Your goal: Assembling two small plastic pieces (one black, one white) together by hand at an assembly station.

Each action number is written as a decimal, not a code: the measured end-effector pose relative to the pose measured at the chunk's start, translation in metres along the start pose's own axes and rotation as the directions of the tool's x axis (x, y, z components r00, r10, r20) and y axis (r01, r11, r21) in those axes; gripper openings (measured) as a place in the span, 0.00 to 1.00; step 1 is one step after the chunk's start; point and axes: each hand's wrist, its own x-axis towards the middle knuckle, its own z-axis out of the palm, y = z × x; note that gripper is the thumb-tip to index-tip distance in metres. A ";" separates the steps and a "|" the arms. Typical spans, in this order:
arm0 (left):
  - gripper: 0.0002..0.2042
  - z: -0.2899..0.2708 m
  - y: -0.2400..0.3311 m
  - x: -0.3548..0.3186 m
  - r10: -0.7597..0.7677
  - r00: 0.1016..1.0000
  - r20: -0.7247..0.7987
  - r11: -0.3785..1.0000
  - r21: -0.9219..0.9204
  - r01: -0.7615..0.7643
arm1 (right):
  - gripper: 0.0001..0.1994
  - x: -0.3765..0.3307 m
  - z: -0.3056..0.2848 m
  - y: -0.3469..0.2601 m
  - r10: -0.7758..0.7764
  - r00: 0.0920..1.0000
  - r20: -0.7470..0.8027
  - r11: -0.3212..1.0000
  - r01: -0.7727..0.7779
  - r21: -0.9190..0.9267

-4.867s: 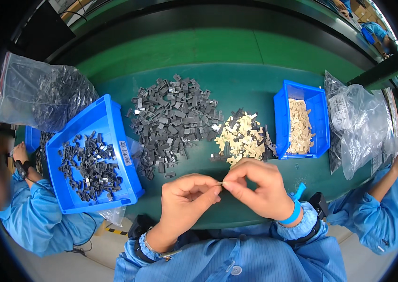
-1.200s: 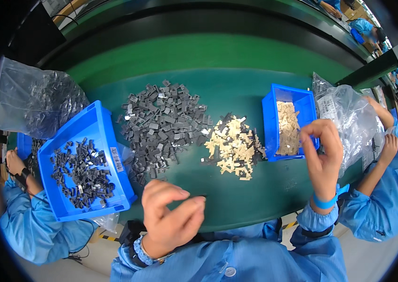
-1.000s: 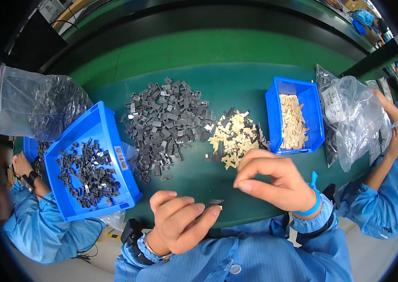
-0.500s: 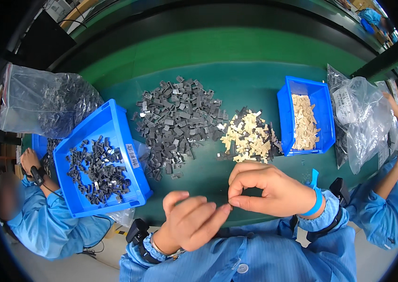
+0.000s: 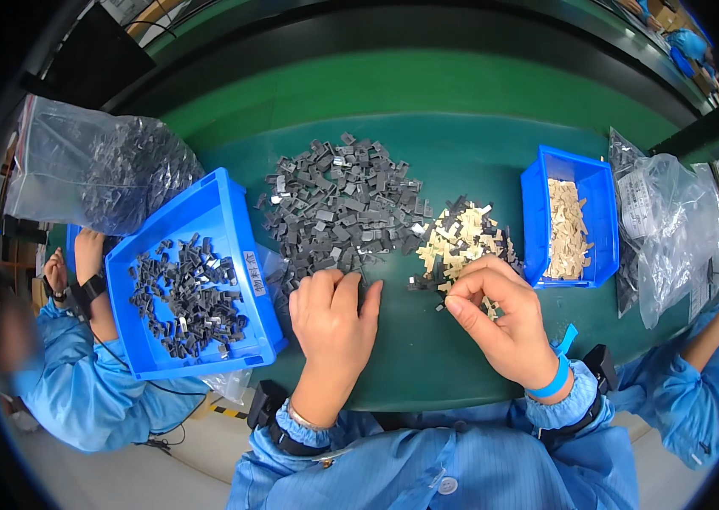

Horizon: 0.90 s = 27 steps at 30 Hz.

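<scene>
At the near edge of a heap of dark grey plastic clips (image 5: 342, 200) is my left hand (image 5: 334, 319). Its fingers stretch forward, their tips at the pieces, and the thumb stands apart; no held piece shows. Thumb and index finger of my right hand (image 5: 502, 316) are pinched together, a small black plastic piece (image 5: 440, 306) showing at their tips. Its exact shape is too small to tell. This hand hovers over the near side of a smaller pile of cream-coloured pieces (image 5: 461, 238) mixed with black ones, partly covering it.
A blue bin (image 5: 232, 229) of small black pieces stands tilted at the left, a clear bag (image 5: 62, 161) of dark parts behind it. Right lies a smaller blue bin (image 5: 534, 204) with tan pieces, beside clear plastic bags (image 5: 674, 229). Co-workers in blue sleeves sit on both sides.
My hands, together near the table's front edge before, are now apart. The left has moved forward to the grey heap and opened; the right has shifted slightly right and forward, still pinched.
</scene>
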 end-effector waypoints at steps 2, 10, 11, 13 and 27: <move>0.09 0.004 -0.004 -0.003 0.012 0.999 -0.029 1.000 0.022 -0.011 | 0.03 -0.001 0.001 0.000 -0.003 1.000 -0.009 1.000 0.003 -0.006; 0.03 -0.036 0.017 -0.004 -0.344 0.829 0.440 0.232 -0.816 0.529 | 0.08 -0.004 0.008 -0.002 -0.192 0.977 -0.094 0.975 0.201 0.091; 0.02 -0.041 0.011 -0.007 -0.183 0.762 0.622 -0.145 -0.783 0.605 | 0.13 -0.005 0.007 -0.002 -0.250 0.967 -0.039 0.961 0.253 0.110; 0.06 -0.043 0.012 -0.011 0.068 0.646 0.761 -0.583 -0.495 0.644 | 0.15 -0.007 0.012 -0.003 -0.295 0.955 -0.010 0.936 0.291 0.197; 0.11 -0.046 0.034 -0.023 0.111 0.625 0.773 -0.583 -0.459 0.670 | 0.14 -0.024 0.025 0.002 -0.173 0.974 -0.144 0.908 0.214 0.361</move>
